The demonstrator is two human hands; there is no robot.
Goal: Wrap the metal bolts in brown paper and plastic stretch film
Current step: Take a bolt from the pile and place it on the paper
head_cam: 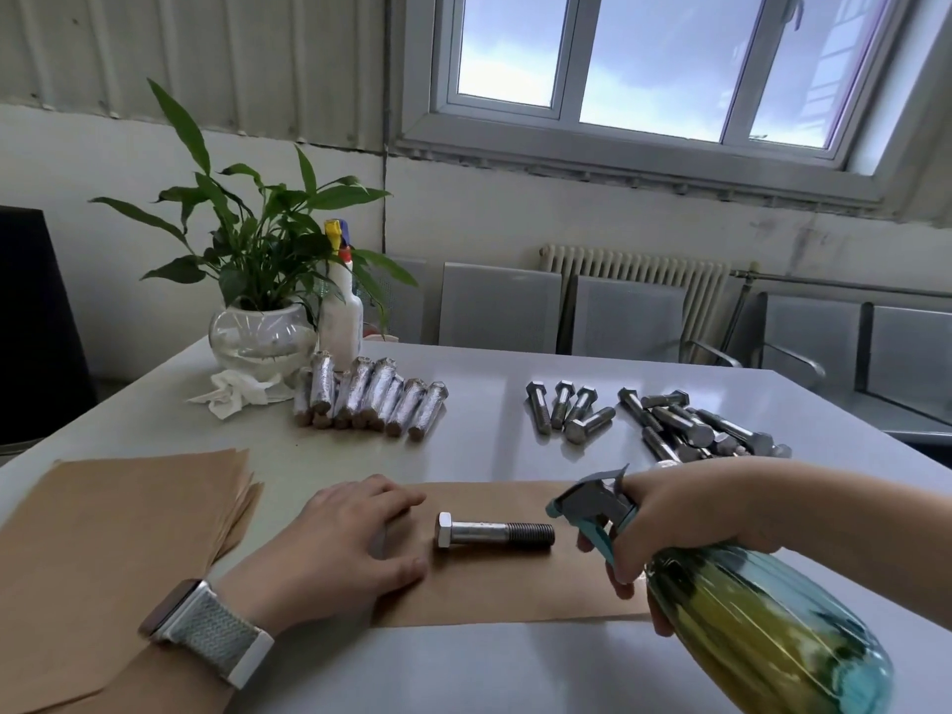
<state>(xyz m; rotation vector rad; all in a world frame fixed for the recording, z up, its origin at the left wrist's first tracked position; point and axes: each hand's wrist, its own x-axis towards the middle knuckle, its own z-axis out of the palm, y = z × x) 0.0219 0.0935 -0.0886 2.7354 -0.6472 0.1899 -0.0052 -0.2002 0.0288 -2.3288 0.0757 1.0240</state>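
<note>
Nearest me, my right hand [685, 512] has its grip closed around the neck of a tinted spray bottle [762, 626], a finger hooked on the teal trigger, with the nozzle aimed left toward the bolt. My left hand [345, 543], a watch [206, 628] on the wrist, lies flat with fingers relaxed and spread, holding nothing, pressing down the left end of a brown paper sheet [515, 590] spread on the white counter [463, 672].

One bare bolt [495, 530] lies on that sheet between my hands, hex head to the left, threaded end to the right, just beside my left fingertips but apart from them.

To the left sits a stack of brown paper [118, 512], its edges fanned slightly.

Farther back on the right is a loose heap of unwrapped bolts [664, 420]. Left of centre, a row of wrapped bolts [371, 399] lies side by side, shiny film over brown ends. Behind them are a crumpled tissue [237, 394], a potted plant in a glass bowl [262, 332] and a white squeeze bottle [341, 311].
</note>
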